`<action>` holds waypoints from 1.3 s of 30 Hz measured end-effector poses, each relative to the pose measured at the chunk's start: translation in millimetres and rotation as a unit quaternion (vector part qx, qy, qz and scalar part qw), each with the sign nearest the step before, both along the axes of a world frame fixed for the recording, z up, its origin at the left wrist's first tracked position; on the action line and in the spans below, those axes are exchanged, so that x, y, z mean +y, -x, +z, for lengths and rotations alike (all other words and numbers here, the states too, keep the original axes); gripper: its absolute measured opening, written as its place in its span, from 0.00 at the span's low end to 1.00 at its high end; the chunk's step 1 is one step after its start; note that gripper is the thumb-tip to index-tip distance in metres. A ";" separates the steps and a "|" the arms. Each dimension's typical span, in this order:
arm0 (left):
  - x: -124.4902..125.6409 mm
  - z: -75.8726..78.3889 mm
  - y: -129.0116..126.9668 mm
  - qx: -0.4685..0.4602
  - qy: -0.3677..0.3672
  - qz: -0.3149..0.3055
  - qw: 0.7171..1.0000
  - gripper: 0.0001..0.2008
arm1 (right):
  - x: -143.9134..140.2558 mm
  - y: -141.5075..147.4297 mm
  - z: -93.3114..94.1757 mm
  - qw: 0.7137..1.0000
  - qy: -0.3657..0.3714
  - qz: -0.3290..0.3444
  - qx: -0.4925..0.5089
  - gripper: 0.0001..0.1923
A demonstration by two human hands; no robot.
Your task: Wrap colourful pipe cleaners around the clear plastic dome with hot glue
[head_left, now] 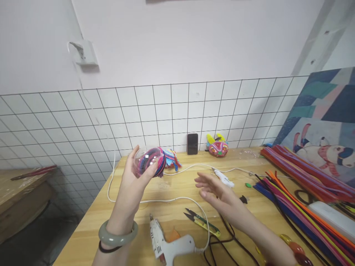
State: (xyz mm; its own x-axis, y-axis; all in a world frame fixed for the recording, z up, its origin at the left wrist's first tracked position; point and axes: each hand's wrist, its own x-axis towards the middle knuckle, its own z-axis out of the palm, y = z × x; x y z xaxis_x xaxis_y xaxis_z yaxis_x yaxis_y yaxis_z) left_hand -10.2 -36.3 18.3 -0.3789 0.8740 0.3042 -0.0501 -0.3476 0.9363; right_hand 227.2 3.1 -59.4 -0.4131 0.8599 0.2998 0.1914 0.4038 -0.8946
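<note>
Our left hand (133, 181) grips a clear ball (149, 162) already stuffed with coloured strips, our right hand (215, 190) hovers open and empty, glue gun (166, 245) lying unused on the bench (177, 184).

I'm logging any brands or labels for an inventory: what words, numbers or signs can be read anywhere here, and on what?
None can be read.
Glue gun: no legible marking.
Phone: screen dark.
Clear ball held in the left hand: only coloured filling, no print.
Painted panel: picture only.
</note>
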 end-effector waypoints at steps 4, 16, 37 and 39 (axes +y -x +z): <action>-0.5 -0.9 1.1 0.019 -0.006 0.012 1.000 0.40 | -15.2 -15.1 -30.4 0.997 0.009 0.007 -0.078 0.19; 0.8 -5.7 0.9 0.098 0.001 0.024 0.995 0.43 | -54.9 20.8 -43.7 0.925 -0.135 0.157 -0.319 0.21; -1.4 -2.5 6.1 0.122 0.014 0.033 0.992 0.44 | -41.5 67.9 -111.6 0.849 -0.252 0.129 -0.446 0.29; -0.9 -2.5 6.3 0.125 0.015 0.037 0.991 0.44 | -41.6 67.4 -107.5 0.859 -0.233 0.138 -0.435 0.26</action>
State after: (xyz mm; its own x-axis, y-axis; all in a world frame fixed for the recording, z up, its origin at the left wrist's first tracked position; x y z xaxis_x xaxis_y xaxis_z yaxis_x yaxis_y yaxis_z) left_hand -16.5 -37.2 15.8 -0.3585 0.8568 0.3707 0.2094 -0.3132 0.9263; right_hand 159.8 -38.6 -166.9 -0.8235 0.5641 0.0602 0.5451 0.8162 -0.1915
